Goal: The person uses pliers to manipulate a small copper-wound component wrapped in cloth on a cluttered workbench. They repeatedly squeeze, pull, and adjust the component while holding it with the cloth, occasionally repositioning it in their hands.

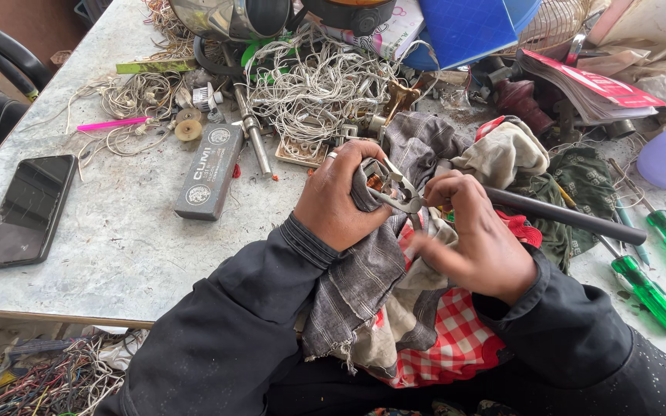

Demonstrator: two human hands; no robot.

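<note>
Red-checked rag (456,339) on lap; left hand (341,202) closed around cloth-wrapped small motor core (375,185); right hand (475,239) closed on metal pliers (401,202) at its windings. Gripping step; next needs firm, careful pull.

Your left hand (341,196) grips a cloth-wrapped metal part (375,181), your right hand (468,231) works pliers (404,202) on it, phone (28,209) far left of it on the worktop (117,239).
</note>
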